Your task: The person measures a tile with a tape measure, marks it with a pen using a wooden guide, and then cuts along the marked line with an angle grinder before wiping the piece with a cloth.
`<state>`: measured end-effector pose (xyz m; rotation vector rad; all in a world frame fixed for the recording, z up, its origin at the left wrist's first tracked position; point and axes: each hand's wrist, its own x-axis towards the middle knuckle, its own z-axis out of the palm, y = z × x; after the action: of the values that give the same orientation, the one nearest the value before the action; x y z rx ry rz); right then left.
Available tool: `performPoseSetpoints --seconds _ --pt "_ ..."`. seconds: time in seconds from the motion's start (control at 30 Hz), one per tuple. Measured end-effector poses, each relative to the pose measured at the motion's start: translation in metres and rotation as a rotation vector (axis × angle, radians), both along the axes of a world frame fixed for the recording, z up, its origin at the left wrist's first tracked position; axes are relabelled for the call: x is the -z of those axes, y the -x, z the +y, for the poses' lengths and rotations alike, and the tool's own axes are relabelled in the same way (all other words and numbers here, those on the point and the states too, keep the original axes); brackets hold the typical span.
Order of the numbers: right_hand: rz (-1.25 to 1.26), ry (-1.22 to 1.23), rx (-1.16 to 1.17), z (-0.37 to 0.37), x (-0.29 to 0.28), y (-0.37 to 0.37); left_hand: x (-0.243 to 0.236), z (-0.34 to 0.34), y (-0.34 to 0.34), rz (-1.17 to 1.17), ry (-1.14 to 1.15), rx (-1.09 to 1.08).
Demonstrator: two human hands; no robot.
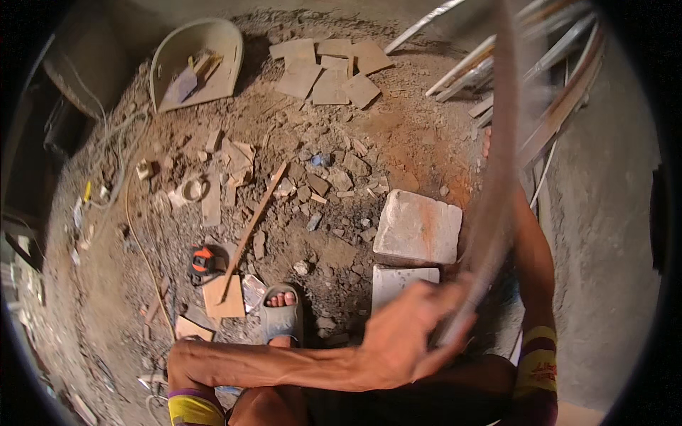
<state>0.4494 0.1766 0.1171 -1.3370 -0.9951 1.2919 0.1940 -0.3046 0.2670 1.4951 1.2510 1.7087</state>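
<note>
My left hand [412,326] grips the lower end of a long brown strip [501,106], which rises steeply to the top of the view and is smeared by motion. Behind the strip, higher up, fingertips of my right hand [486,142] show curled at its edge; the rest of that hand is hidden. Below and left of the strip lie a pale square block [415,224] and a second whitish block [398,278], partly covered by my left hand.
Several long strips [547,128] lean at the upper right beside a concrete surface. Tile pieces [330,82], a pale scoop [220,78] with scraps, a tape measure [203,261], a wooden stick [252,226], cables [126,220] and rubble lie around my sandalled foot [280,316].
</note>
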Motion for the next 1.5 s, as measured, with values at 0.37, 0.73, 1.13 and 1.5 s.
performPoseSetpoints --seconds 0.37,0.73,1.13,1.5 --pt "0.787 -0.443 -1.748 0.083 -0.073 0.126 0.040 -0.022 -0.016 0.515 -0.627 -0.152" --pt "0.880 -0.510 -1.871 0.063 -0.073 0.203 0.058 -0.036 -0.011 0.608 -0.733 -0.126" --pt "0.218 -0.246 0.202 -0.032 -0.043 0.015 -0.010 0.015 0.130 0.191 -0.064 -0.012" --pt "0.342 0.154 0.362 -0.278 0.107 -0.048 0.050 0.240 0.229 0.499 0.467 -0.242"
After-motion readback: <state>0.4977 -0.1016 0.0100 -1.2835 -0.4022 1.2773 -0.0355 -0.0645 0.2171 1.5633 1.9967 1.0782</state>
